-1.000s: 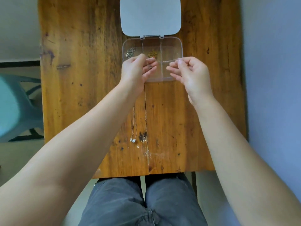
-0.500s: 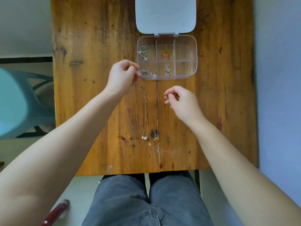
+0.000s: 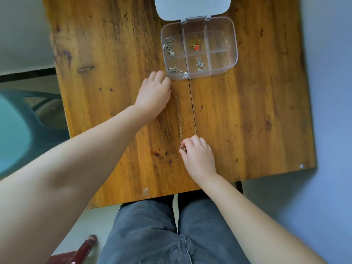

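Note:
A thin silver necklace chain (image 3: 179, 117) lies stretched in a line on the wooden table (image 3: 238, 115). My left hand (image 3: 155, 91) holds its far end just in front of the box. My right hand (image 3: 198, 155) pinches its near end, where the small pendant (image 3: 183, 148) sits between thumb and fingers. A clear plastic box (image 3: 233, 42) with six compartments stands open at the table's far side, its grey lid (image 3: 192, 6) folded back. Four compartments hold jewellery, among them a gold chain with a red pendant (image 3: 196, 47); the two right ones look empty.
A teal plastic chair (image 3: 21, 126) stands left of the table. My knees in grey trousers (image 3: 163, 233) are under the near edge. A dark red object (image 3: 83, 248) lies on the floor at bottom left. A blue wall (image 3: 327, 92) runs along the right.
Both hands left the box. The left hand drew the chain's far end down onto the table, and the right hand came back toward me and took the pendant end.

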`<state>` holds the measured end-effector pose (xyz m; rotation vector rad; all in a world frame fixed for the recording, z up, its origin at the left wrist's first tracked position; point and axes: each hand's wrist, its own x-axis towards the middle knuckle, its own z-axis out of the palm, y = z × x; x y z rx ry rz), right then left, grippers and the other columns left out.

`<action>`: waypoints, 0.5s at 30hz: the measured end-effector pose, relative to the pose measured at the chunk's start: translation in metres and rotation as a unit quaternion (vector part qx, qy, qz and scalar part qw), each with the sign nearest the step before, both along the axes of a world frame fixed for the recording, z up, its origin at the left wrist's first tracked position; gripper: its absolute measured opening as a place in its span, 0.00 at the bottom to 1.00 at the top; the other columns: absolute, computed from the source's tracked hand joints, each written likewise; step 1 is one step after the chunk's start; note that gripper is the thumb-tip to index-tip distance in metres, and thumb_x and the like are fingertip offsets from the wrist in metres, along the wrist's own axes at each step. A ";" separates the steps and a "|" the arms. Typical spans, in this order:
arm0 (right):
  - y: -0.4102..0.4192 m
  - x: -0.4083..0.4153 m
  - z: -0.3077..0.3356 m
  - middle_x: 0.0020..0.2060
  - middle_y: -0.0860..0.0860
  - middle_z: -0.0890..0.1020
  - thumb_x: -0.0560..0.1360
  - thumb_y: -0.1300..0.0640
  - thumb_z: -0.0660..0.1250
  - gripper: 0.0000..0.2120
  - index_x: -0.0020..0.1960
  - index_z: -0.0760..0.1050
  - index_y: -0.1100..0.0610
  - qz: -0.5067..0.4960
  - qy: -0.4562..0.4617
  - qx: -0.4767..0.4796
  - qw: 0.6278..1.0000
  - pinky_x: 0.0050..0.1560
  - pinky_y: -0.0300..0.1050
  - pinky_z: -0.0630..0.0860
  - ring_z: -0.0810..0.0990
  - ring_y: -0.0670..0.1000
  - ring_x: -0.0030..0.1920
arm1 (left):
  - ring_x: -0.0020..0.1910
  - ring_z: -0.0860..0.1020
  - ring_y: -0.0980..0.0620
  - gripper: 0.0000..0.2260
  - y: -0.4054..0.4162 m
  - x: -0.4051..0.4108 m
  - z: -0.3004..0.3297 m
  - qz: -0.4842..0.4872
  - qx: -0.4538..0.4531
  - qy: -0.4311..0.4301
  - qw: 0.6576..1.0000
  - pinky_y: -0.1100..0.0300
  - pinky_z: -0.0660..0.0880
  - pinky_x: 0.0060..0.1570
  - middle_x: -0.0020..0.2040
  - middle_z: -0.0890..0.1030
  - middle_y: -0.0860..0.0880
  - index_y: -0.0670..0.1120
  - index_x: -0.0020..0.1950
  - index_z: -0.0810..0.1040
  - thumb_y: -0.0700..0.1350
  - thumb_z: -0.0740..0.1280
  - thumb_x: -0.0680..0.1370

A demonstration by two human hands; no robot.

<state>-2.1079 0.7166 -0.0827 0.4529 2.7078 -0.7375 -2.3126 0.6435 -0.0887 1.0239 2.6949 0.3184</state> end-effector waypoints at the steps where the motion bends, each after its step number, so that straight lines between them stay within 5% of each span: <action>1: 0.000 -0.001 0.000 0.50 0.52 0.78 0.78 0.55 0.63 0.06 0.52 0.76 0.56 0.001 -0.001 -0.003 1.000 0.52 0.45 0.72 0.74 0.51 0.50 | 0.54 0.70 0.37 0.07 -0.002 0.000 0.000 0.000 0.019 -0.008 1.000 0.46 0.69 0.49 0.53 0.74 0.37 0.36 0.51 0.74 0.40 0.60 0.79; 4: 0.008 0.000 0.005 0.49 0.51 0.77 0.79 0.56 0.62 0.05 0.51 0.75 0.56 -0.052 -0.005 -0.071 0.996 0.48 0.39 0.73 0.75 0.49 0.49 | 0.46 0.73 0.44 0.04 -0.007 0.007 0.005 0.053 0.115 -0.081 0.989 0.54 0.70 0.41 0.46 0.77 0.41 0.40 0.46 0.73 0.40 0.63 0.77; 9: 0.057 0.013 0.026 0.39 0.44 0.80 0.78 0.57 0.63 0.03 0.48 0.73 0.49 -0.216 0.026 -0.208 0.954 0.35 0.26 0.73 0.80 0.41 0.39 | 0.34 0.72 0.58 0.05 0.031 0.021 0.034 0.202 0.263 -0.214 0.919 0.71 0.70 0.33 0.35 0.74 0.54 0.45 0.42 0.69 0.40 0.64 0.76; 15: 0.154 0.055 0.033 0.38 0.46 0.82 0.78 0.59 0.63 0.09 0.48 0.78 0.46 -0.417 0.084 -0.241 0.872 0.38 0.34 0.75 0.79 0.39 0.34 | 0.34 0.76 0.54 0.06 0.149 0.033 0.061 0.157 0.333 -0.285 0.885 0.69 0.73 0.32 0.36 0.77 0.49 0.48 0.43 0.71 0.38 0.61 0.78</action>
